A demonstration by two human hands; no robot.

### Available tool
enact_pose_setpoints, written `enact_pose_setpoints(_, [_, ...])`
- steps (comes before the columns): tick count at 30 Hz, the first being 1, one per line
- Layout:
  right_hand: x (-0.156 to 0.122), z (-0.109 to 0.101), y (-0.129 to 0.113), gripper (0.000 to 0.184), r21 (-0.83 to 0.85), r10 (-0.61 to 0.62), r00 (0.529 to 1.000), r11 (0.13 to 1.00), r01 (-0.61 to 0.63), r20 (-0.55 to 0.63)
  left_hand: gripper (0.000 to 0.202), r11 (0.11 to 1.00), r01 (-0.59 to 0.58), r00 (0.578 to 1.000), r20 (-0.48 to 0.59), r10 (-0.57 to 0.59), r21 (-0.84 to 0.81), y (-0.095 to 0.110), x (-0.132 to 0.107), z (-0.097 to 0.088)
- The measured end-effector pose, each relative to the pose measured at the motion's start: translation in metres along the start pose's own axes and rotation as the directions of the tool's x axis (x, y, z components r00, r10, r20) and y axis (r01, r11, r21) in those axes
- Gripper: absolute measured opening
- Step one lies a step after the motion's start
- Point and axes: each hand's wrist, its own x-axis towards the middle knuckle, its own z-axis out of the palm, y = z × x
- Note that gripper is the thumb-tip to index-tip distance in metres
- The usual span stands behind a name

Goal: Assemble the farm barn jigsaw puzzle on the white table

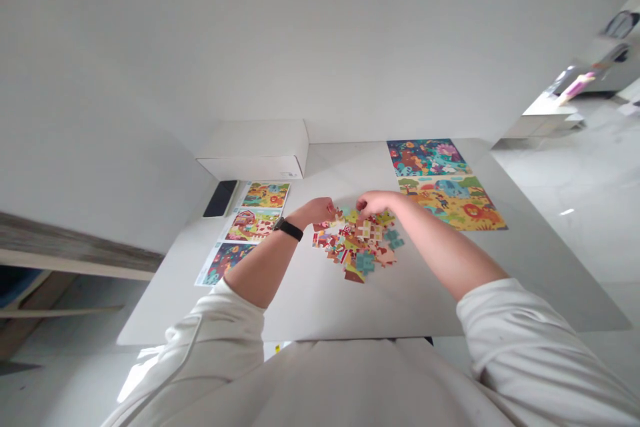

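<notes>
A loose pile of jigsaw puzzle pieces lies at the middle of the table, several of them overlapping. My left hand, with a dark watch on its wrist, is at the pile's far left edge. Its fingers are pinched at a small puzzle piece. At the far side of the pile, my right hand has its fingers curled together and pointing down among the pieces. What lies between those fingertips is too small to make out.
Two assembled animal puzzles lie at the right on the white table. To the left is a reference sheet with three pictures, beside a dark phone. A white box stands against the wall at the back.
</notes>
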Motion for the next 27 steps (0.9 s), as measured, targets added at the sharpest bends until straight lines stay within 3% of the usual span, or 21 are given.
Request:
enact_pose_setpoints(3, [-0.015, -0.004, 0.014, 0.032, 0.072, -0.001, 0.999, 0.997, 0.005, -0.046, 0.018, 0.99, -0.046, 0.985, -0.17, 0.023, -0.133, -0.006, -0.008, -0.003])
enact_pose_setpoints(5, [-0.026, -0.005, 0.022, 0.03, 0.17, 0.039, 0.995, 0.985, -0.022, -0.096, 0.022, 0.956, -0.112, 0.973, -0.224, 0.05, -0.272, -0.011, -0.014, -0.005])
enact_pose_setpoints(9, [-0.045, -0.001, 0.029, 0.039, 0.404, 0.059, 0.987, 0.915, 0.006, -0.147, 0.033, 0.844, -0.187, 0.982, -0.11, 0.152, -0.503, -0.015, -0.03, 0.006])
enact_pose_setpoints(11, [-0.049, 0.006, 0.024, 0.042, 0.464, -0.006, 0.988, 0.882, 0.079, -0.157, 0.031, 0.877, -0.231, 0.973, -0.095, 0.211, -0.42, -0.013, -0.041, 0.023])
enact_pose_setpoints(13, [-0.051, 0.014, 0.016, 0.036, 0.44, -0.073, 0.987, 0.889, 0.13, -0.143, 0.028, 0.936, -0.282, 0.945, -0.228, 0.233, -0.21, -0.009, -0.056, 0.045])
enact_pose_setpoints(16, [-0.056, 0.027, 0.009, 0.022, 0.229, -0.059, 0.973, 0.967, 0.111, -0.222, 0.032, 0.969, -0.245, 0.831, -0.51, 0.221, 0.022, -0.002, -0.084, 0.079])
enact_pose_setpoints(18, [-0.065, 0.036, 0.015, 0.017, 0.105, 0.002, 0.934, 0.994, 0.037, -0.357, 0.032, 0.956, -0.281, 0.782, -0.556, 0.281, 0.088, 0.004, -0.102, 0.097])
enact_pose_setpoints(20, [-0.076, 0.048, 0.028, 0.021, 0.054, 0.059, 0.909, 0.998, -0.04, -0.413, 0.031, 0.922, -0.359, 0.757, -0.531, 0.38, 0.148, 0.012, -0.116, 0.112])
enact_pose_setpoints(22, [-0.089, 0.063, 0.043, 0.032, -0.002, 0.099, 0.912, 0.994, -0.109, -0.398, 0.04, 0.881, -0.414, 0.742, -0.476, 0.473, 0.23, 0.023, -0.122, 0.121])
enact_pose_setpoints(24, [-0.101, 0.08, 0.056, 0.045, -0.057, 0.076, 0.902, 0.992, -0.11, -0.426, 0.044, 0.84, -0.447, 0.74, -0.4, 0.541, 0.31, 0.034, -0.122, 0.126])
enact_pose_setpoints(27, [-0.114, 0.103, 0.069, 0.049, -0.071, 0.023, 0.868, 0.995, -0.067, -0.496, 0.027, 0.794, -0.473, 0.742, -0.314, 0.593, 0.383, 0.048, -0.115, 0.129])
